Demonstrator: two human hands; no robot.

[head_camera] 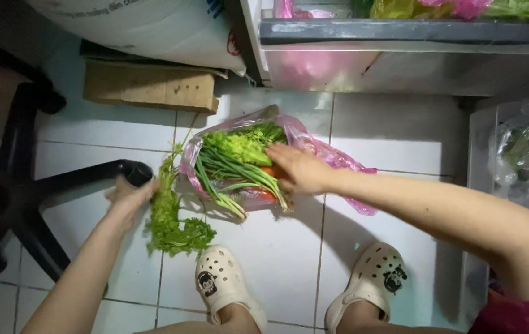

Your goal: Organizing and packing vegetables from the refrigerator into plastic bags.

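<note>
Curly herb bunch: held at the stem end by the left hand, leafy end down on the white floor tiles, just beside the pink bag. Left fingers curled round the stems, pressed together. Right hand reaching into the open bag, fingers long and close together, lying on the greens, not pinching anything yet. Inside the bag: spring onions, a leafy green head, something red-orange under the hand. Looks like one bunch out of the bag, the rest inside. Next grab probably needs the fingers to close round one bunch only, gently, without squashing the red thing. Near the herbs: a black chair leg. Two white clogs lower down.
</note>
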